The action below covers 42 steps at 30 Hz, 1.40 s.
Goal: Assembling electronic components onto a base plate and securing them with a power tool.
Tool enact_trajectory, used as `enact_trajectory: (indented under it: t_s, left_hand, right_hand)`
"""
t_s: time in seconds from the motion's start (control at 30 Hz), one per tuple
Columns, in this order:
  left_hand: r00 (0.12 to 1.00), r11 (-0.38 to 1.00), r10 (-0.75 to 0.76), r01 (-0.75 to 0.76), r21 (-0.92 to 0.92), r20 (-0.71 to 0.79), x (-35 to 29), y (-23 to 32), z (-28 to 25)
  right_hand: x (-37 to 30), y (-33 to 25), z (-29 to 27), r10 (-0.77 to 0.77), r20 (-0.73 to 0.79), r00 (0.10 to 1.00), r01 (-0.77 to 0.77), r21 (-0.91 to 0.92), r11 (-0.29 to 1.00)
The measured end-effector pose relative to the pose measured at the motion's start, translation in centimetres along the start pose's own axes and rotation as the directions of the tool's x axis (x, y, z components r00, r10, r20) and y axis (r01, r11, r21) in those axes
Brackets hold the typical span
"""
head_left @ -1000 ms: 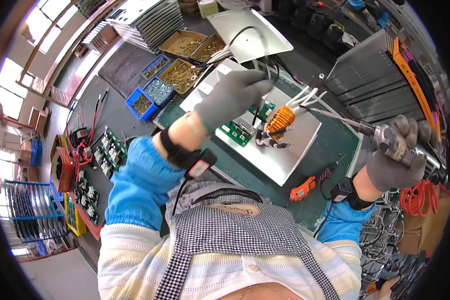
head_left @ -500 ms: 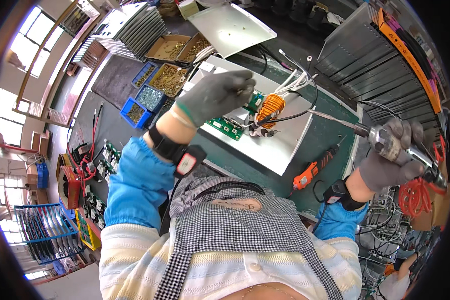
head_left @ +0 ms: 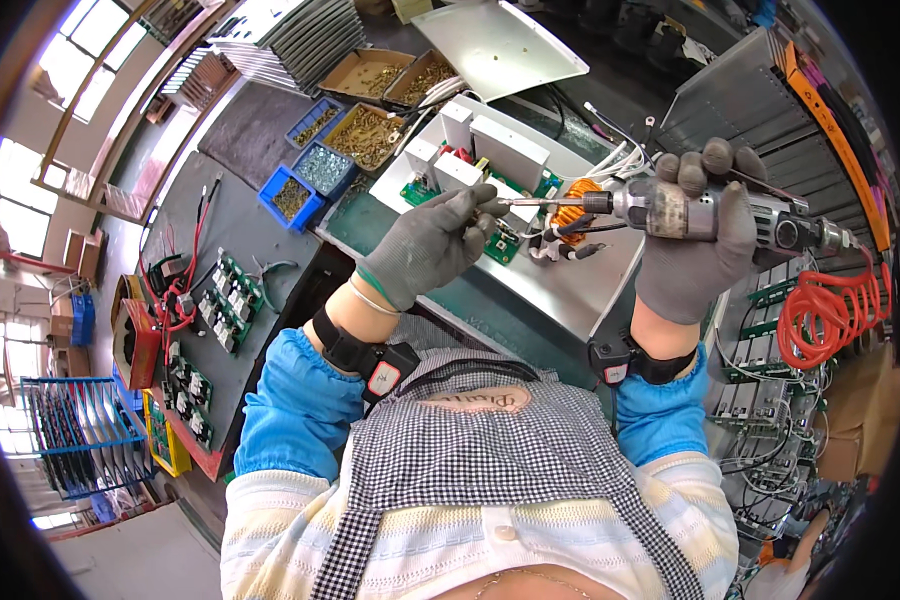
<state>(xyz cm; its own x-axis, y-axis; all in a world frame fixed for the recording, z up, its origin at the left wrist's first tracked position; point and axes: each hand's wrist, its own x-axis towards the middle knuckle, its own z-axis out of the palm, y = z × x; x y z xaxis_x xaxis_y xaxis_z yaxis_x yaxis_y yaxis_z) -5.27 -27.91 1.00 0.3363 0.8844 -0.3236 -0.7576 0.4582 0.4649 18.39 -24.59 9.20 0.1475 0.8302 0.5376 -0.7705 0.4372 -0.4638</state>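
My right hand [head_left: 698,262] wraps round a worn grey air screwdriver [head_left: 682,210] held level, its long bit pointing left. My left hand [head_left: 422,248], in a grey glove like the right, pinches its fingertips together at the tip of the bit; whatever is between them is too small to make out. Below the hands lies a white metal chassis [head_left: 573,300] carrying a green circuit board [head_left: 505,246] and pale upright blocks [head_left: 510,142]. An orange-wound coil [head_left: 573,212] sits just behind the bit, partly covered by it.
Blue bins [head_left: 290,198] and cardboard trays [head_left: 366,136] of small metal parts stand at the back left. A white sheet-metal panel [head_left: 500,48] lies beyond the chassis. Several circuit boards [head_left: 232,300] rest at left. A red coiled hose [head_left: 832,312] hangs at right, near an orange-edged rack [head_left: 838,140].
My right hand has swung the air screwdriver leftward over the chassis, bringing its bit to my left fingertips. My left hand has moved lower and nearer. The orange screwdriver is now out of sight.
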Motion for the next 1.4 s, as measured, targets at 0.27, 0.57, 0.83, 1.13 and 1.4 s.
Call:
enact_trajectory:
  t_s: [0.27, 0.57, 0.83, 1.13, 1.4]
  left_hand:
    - [0.999, 0.995, -0.034, 0.032, -0.096, -0.023, -1.0, 0.4, 1.0]
    - [0.997, 0.998, -0.027, 0.023, 0.061, 0.066, 0.3, -0.2, 1.5]
    - [0.998, 0.986, 0.068, -0.064, 0.152, -0.019, 0.2, -0.6, 4.3]
    - [0.994, 0.936, 0.105, -0.101, 0.337, 0.008, 1.3, -0.4, 4.4]
    - [0.970, 0.681, 0.232, -0.217, 0.700, 0.074, 1.2, -0.9, 4.9]
  right_hand:
    - [-1.0, -0.2, 0.0, -0.012, -0.071, 0.997, 0.007, -0.063, 0.998]
    - [-0.8, -0.2, 0.2, -0.011, -0.080, 0.997, 0.006, -0.059, 0.998]
    - [-0.1, 0.0, -0.2, -0.064, -0.177, 0.982, 0.047, -0.096, 0.994]
    - [0.0, -0.3, -1.0, -0.057, -0.242, 0.969, 0.041, -0.071, 0.997]
    - [1.0, -0.4, -2.4, 0.018, -0.422, 0.907, -0.039, -0.042, 0.998]
